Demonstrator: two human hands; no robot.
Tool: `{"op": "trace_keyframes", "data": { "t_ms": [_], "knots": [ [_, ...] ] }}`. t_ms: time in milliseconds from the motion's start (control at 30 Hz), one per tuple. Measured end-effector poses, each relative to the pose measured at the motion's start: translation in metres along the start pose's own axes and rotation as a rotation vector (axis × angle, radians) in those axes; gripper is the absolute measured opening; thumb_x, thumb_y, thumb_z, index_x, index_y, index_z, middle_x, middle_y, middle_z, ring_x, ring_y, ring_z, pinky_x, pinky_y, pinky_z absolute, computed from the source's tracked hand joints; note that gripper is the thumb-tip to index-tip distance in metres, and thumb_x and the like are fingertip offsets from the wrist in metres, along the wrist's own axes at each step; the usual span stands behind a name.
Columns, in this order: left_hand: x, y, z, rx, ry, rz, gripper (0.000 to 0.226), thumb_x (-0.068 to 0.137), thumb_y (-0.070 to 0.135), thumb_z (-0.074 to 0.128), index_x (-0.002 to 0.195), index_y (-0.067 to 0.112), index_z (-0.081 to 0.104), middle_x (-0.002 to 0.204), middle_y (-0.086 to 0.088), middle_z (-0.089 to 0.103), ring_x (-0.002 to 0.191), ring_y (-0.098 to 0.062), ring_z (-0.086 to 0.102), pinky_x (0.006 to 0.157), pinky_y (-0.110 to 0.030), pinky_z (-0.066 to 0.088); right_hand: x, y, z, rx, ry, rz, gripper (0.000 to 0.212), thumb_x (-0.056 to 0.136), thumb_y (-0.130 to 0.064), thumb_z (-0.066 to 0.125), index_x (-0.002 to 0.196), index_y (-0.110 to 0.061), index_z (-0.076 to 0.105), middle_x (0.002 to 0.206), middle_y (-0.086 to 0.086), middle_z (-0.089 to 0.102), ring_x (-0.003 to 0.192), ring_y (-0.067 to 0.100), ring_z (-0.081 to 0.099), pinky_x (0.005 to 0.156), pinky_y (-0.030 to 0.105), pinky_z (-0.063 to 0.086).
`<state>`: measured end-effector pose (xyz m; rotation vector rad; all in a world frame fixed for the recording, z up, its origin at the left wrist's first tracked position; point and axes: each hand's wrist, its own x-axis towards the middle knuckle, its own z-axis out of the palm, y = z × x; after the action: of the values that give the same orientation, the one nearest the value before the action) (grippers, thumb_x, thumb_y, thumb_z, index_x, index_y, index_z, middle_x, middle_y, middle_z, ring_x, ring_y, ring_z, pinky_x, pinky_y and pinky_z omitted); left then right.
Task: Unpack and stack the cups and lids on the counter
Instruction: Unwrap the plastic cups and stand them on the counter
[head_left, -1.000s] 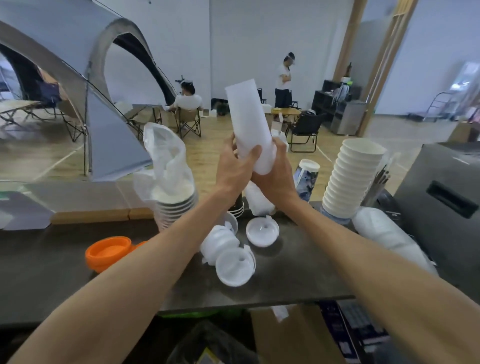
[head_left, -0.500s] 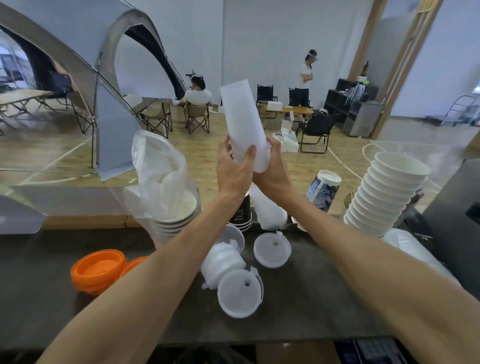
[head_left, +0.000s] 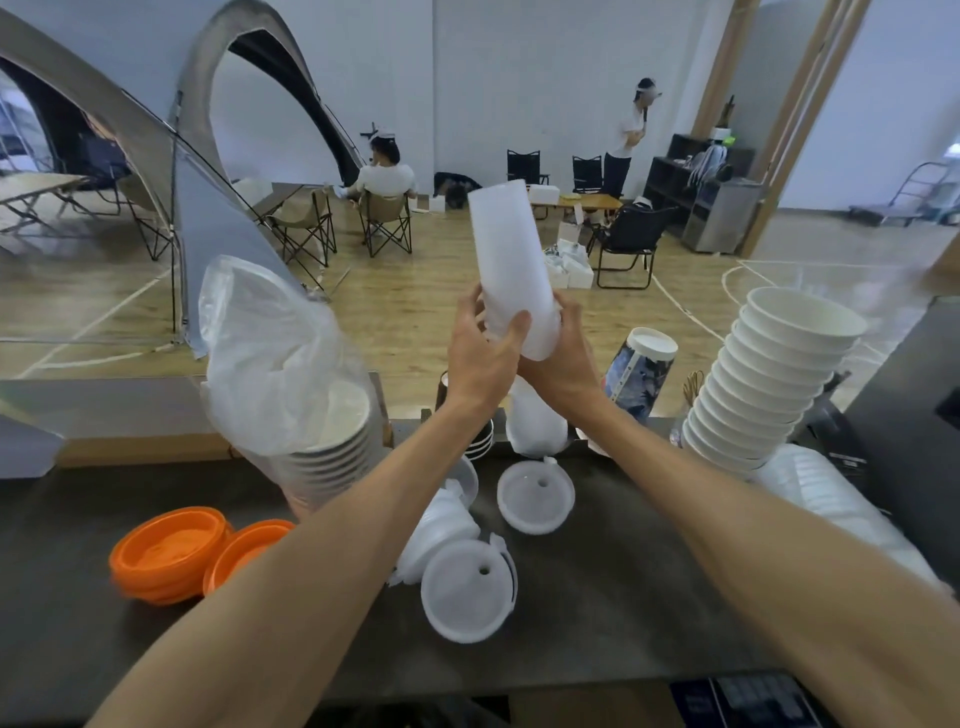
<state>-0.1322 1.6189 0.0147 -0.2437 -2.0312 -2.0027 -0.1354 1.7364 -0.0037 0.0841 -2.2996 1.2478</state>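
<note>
1. A long white sleeve of cups (head_left: 511, 270) is held above the counter (head_left: 597, 623), its long axis nearly upright and its top leaning slightly left, away from the person.
2. Its lower part is gripped by the left hand (head_left: 480, 364), with the thumb curled across the front.
3. The same end is clasped from the right by the right hand (head_left: 563, 358).
4. White lids (head_left: 467, 592) lie on the counter beneath, near orange lids (head_left: 166, 545) and a bowl stack (head_left: 769, 379).

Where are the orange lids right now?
In the head view the orange lids sit low on the left of the dark counter, just below the bagged stack of white cups.
</note>
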Motion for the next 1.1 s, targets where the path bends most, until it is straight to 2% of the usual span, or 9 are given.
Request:
{"op": "trace_keyframes", "data": {
  "t_ms": [200,300,433,600,767,867,933,1000,1100],
  "knots": [
    [-0.005,-0.013,0.016,0.147,-0.208,0.057,0.064,0.089,0.026,0.074,0.145,0.021,0.043,0.142,0.0,0.054,0.125,-0.018,0.056,0.102,-0.043,0.053,-0.018,0.029,-0.02,0.015,0.043,0.134,0.099,0.065,-0.053,0.091,0.137,-0.023,0.031,0.123,-0.01,0.051,0.108,0.011,0.06,0.083,0.033,0.058],
    [-0.006,-0.021,0.018,0.194,-0.273,0.063,0.066,0.087,0.026,0.074,0.145,0.022,0.044,0.142,0.001,0.052,0.125,-0.018,0.056,0.101,-0.044,0.054,-0.027,0.038,-0.019,0.033,0.034,0.174,0.098,0.066,-0.052,0.091,0.139,-0.019,0.036,0.126,-0.008,0.05,0.111,0.009,0.058,0.078,0.02,0.055],
    [-0.007,-0.025,0.016,0.237,-0.307,0.034,0.066,0.088,0.021,0.074,0.145,0.019,0.042,0.137,0.001,0.052,0.12,-0.019,0.055,0.098,-0.044,0.055,-0.033,0.044,-0.013,0.005,-0.001,0.196,0.1,0.067,-0.046,0.091,0.141,-0.014,0.032,0.124,-0.007,0.046,0.114,0.013,0.055,0.087,0.031,0.056],
    [-0.011,-0.035,0.013,0.305,-0.343,-0.014,0.067,0.088,0.02,0.074,0.145,0.016,0.039,0.14,-0.004,0.052,0.125,-0.025,0.055,0.099,-0.047,0.054,-0.036,0.053,-0.008,-0.049,-0.067,0.234,0.1,0.068,-0.041,0.092,0.141,-0.011,0.032,0.123,-0.007,0.042,0.112,0.01,0.05,0.083,0.024,0.05],
    [-0.015,-0.04,0.015,0.416,-0.358,-0.041,0.063,0.09,0.018,0.072,0.145,0.013,0.04,0.139,-0.007,0.054,0.125,-0.026,0.054,0.103,-0.045,0.05,-0.037,0.057,-0.005,-0.083,-0.128,0.287,0.099,0.07,-0.038,0.091,0.143,-0.012,0.029,0.132,0.002,0.048,0.115,0.013,0.049,0.094,0.033,0.05],
    [-0.02,-0.036,0.014,0.47,-0.388,-0.052,0.062,0.09,0.015,0.069,0.145,0.012,0.039,0.141,-0.008,0.052,0.127,-0.025,0.052,0.102,-0.038,0.047,-0.034,0.056,-0.012,-0.165,-0.191,0.319,0.104,0.071,-0.041,0.089,0.148,-0.013,0.025,0.127,-0.005,0.045,0.122,0.018,0.052,0.093,0.033,0.051],
    [-0.029,-0.026,0.012,0.46,-0.358,-0.03,0.063,0.089,0.012,0.067,0.145,0.01,0.038,0.141,-0.009,0.051,0.129,-0.026,0.05,0.098,-0.033,0.045,-0.037,0.052,-0.02,-0.149,-0.187,0.343,0.112,0.074,-0.043,0.085,0.156,-0.014,0.015,0.139,0.0,0.048,0.133,0.026,0.051,0.101,0.039,0.05],
    [-0.046,-0.016,0.012,0.442,-0.26,0.044,0.064,0.089,0.009,0.063,0.147,0.006,0.036,0.144,-0.011,0.045,0.133,-0.024,0.045,0.097,-0.023,0.036,-0.05,0.036,-0.03,-0.101,-0.13,0.365,0.113,0.082,-0.037,0.08,0.161,-0.013,0.003,0.157,0.01,0.037,0.145,0.03,0.038,0.113,0.041,0.04],
    [-0.094,-0.008,0.013,0.372,-0.143,0.183,0.063,0.087,0.005,0.059,0.146,0.006,0.037,0.143,-0.01,0.044,0.13,-0.019,0.043,0.1,-0.018,0.032,-0.091,0.016,-0.047,-0.005,0.015,0.279,0.088,0.087,-0.027,0.075,0.156,-0.012,0.023,0.155,0.012,0.041,0.141,0.024,0.042,0.116,0.04,0.038]
  ]
}}
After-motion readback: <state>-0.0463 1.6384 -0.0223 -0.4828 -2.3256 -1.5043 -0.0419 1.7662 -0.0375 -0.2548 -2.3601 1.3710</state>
